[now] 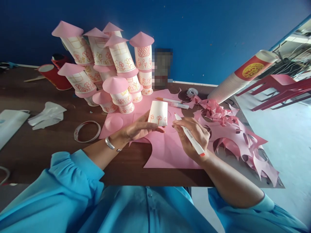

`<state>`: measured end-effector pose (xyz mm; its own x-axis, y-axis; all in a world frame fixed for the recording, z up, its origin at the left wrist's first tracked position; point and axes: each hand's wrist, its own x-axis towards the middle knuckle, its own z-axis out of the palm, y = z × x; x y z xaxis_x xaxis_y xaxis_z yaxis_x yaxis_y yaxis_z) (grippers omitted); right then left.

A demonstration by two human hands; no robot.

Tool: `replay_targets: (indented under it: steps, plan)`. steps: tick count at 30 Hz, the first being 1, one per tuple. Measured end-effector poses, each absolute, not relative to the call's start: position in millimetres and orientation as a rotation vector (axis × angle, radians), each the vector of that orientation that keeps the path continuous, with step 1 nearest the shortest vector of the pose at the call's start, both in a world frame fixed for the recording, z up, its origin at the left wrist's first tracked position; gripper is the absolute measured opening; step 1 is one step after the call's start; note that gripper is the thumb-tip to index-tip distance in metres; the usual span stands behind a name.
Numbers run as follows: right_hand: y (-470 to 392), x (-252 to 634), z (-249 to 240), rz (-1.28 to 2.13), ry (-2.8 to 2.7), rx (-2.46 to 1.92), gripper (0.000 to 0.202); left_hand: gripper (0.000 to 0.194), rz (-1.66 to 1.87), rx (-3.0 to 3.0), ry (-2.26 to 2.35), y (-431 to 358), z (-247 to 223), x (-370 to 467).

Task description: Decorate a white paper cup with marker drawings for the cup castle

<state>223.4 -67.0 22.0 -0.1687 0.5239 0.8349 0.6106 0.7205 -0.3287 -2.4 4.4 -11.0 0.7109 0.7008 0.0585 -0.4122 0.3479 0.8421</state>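
My left hand [141,126] holds a white paper cup [157,111] upside down, its fingers around the wide rim. Red flower outlines run along the cup's lower part; its upper part is plain white. In my right hand [195,136] is a white marker [191,139] with a red end, gripped like a pen. The marker's tip points at the cup from a short way to the right, apart from it. Under both hands lies pink paper [167,149] with cut edges. An orange marker [162,99] and a white marker [181,105] rest just behind the cup.
Decorated cup towers [121,61] with pink cone roofs stand at the back left. Pink paper scraps [243,139] heap on the right, near a leaning stack of cups [240,77]. A tape roll [86,131] lies left; a small tape roll [192,92] sits behind. Red stools [286,85] stand beyond.
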Motion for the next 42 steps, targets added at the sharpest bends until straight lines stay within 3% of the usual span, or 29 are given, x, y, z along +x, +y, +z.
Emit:
replay_targets:
  steps: [18,26,37,42]
  plan:
    - [-67,221,15,-0.099,-1.994,-0.826,0.039,0.059,0.718,1.020,0.407,4,-9,0]
    - [-68,230,26,-0.146,-1.936,-0.763,0.041,0.032,0.724,1.017,0.360,5,-11,-6]
    - [-68,219,27,-0.123,-1.850,-0.745,0.010,0.028,0.710,0.970,0.354,7,-14,-7]
    - [-68,219,27,-0.149,-1.891,-0.722,0.008,0.039,0.732,0.955,0.352,7,-13,-7]
